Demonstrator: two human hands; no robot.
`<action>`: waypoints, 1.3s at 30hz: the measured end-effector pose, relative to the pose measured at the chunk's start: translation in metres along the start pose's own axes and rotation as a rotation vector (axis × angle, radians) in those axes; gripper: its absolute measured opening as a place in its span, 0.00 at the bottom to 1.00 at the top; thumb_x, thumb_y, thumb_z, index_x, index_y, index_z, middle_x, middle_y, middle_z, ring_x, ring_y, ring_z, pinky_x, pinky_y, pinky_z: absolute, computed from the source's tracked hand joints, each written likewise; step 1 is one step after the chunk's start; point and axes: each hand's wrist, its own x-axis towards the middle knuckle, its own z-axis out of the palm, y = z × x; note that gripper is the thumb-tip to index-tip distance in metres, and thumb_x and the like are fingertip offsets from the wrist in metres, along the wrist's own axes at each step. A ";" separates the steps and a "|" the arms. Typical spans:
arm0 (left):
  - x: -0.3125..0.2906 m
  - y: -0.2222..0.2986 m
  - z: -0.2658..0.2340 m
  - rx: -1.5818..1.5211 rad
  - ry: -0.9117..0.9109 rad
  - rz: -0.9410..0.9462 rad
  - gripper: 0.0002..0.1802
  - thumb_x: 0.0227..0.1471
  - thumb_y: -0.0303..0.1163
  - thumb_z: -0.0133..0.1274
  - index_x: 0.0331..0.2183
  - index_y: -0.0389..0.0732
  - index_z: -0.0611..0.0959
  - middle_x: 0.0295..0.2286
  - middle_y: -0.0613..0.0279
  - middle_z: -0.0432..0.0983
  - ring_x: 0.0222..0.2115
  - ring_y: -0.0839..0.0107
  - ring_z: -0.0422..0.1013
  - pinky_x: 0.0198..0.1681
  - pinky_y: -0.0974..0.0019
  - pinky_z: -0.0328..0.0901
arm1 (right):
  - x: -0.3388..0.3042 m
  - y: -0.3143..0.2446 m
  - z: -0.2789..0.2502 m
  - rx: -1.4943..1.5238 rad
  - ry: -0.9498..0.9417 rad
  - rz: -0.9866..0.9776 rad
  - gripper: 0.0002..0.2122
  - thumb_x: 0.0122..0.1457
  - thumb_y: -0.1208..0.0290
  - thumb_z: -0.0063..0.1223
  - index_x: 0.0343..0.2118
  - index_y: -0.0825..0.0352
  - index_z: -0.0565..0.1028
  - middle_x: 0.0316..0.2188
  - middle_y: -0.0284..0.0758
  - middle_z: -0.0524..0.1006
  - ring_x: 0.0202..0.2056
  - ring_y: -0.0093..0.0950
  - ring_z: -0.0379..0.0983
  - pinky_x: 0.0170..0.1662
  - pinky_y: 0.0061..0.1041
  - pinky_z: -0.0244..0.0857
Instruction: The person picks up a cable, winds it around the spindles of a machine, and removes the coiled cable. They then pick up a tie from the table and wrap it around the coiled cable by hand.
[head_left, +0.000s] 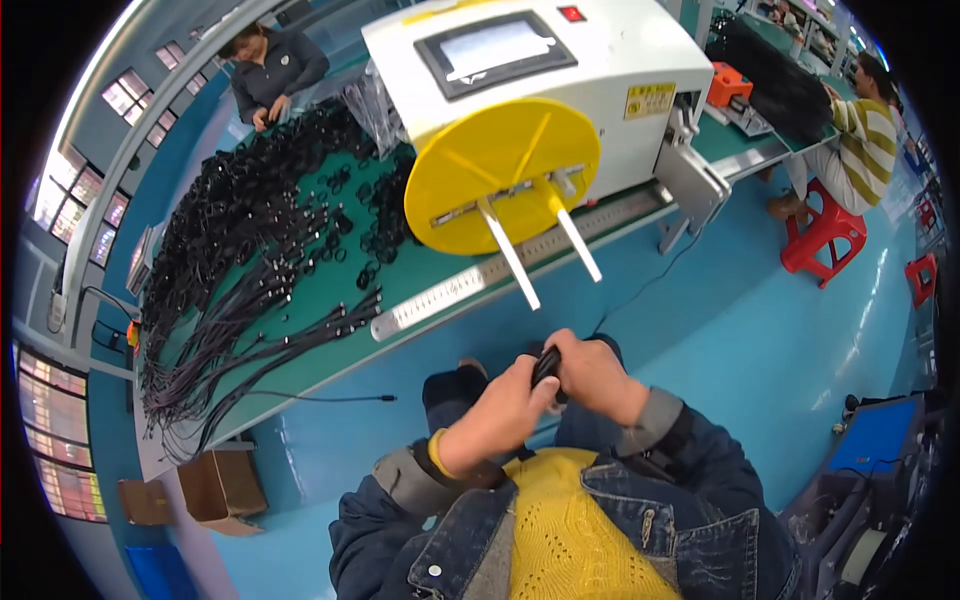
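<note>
In front of my lap, a small bundle of black cable [546, 366] is gripped between both hands. My left hand [508, 402] closes round it from the left, and my right hand [598, 376] pinches it from the right. Fingers cover much of the bundle. Just beyond my hands stands a white winding machine [640, 60] with a yellow disc [455, 195]. Two pale pegs [512, 262] stick out of that disc toward me, with no cable on them. A metal ruler [430, 305] runs along the table edge below the disc.
Left of the machine, a green table [300, 345] bears loose black cables [245, 335] and small coils [388, 215]. One cable end [385, 399] overhangs the edge. A cardboard box [225, 488] sits lower left. A person [275, 75] works at far left; another sits on a red stool [825, 235].
</note>
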 end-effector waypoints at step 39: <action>-0.045 -0.076 0.001 -1.266 -0.530 -0.662 0.16 0.50 0.39 0.53 0.31 0.33 0.76 0.21 0.63 0.74 0.17 0.79 0.69 0.15 0.77 0.62 | 0.038 -0.011 0.091 -0.012 -0.486 -0.129 0.07 0.44 0.72 0.50 0.27 0.68 0.73 0.18 0.46 0.74 0.23 0.43 0.74 0.27 0.35 0.67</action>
